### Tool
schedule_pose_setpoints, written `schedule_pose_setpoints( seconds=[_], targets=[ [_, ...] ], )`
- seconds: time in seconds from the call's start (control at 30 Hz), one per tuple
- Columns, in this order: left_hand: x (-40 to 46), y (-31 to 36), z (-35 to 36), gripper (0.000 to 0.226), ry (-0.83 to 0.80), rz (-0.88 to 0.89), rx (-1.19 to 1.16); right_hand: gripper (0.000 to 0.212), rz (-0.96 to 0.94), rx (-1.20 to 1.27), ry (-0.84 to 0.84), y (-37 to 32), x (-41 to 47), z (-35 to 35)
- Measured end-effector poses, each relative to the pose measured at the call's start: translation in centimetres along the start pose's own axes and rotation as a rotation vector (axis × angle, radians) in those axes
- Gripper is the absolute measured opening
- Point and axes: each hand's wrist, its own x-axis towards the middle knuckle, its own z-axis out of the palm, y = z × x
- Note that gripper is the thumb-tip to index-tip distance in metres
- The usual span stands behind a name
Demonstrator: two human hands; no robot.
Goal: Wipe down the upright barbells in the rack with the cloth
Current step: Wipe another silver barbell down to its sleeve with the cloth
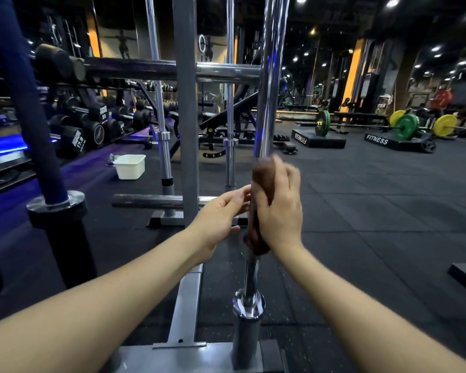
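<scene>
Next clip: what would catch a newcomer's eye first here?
Dead centre, the right hand wraps a brown cloth round an upright chrome barbell, the left hand touching the cloth beside it. Behind, a white tub sits on the dark floor, with bright green and yellow plates far right.

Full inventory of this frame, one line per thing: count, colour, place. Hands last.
cloth: 1, brown, wrapped around the nearest barbell
nearest barbell: 1, chrome, upright in the rack at centre right
other upright barbells: 2 chrome further back, plus 1 dark blue at left
rack: 1, grey, centre
tub: 1, white, on the floor behind the rack
dumbbells: many, black, on shelves at left
loaded barbell: 1, green and yellow plates, far right
bench: 1, black, behind the rack
left hand: fingertips at the cloth's edge
right hand: grips the cloth on the bar
</scene>
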Motion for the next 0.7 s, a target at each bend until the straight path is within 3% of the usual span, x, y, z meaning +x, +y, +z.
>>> schedule_pose_setpoints(
  seconds=[0.17,0.37,0.47,0.7],
  targets=[
    [-0.3,-0.3,0.4,0.028,0.005,0.009,0.014,0.051,0.068,0.051,-0.19,3.1,-4.8,-0.5],
    [-0.2,-0.2,0.2,0.033,0.018,0.018,0.048,0.053,0.042,-0.027,0.005,-1.9,2.2,-1.3],
    [-0.1,-1.1,0.0,0.032,0.008,0.012,0.072,0.057,-0.028,-0.046,0.039,-1.1,1.0,-0.4],
    [-0.1,-2.7,0.1,0.034,0.01,0.011,0.083,0.056,0.082,0.046,-0.137,3.6,-5.9,0.8]
  ],
)
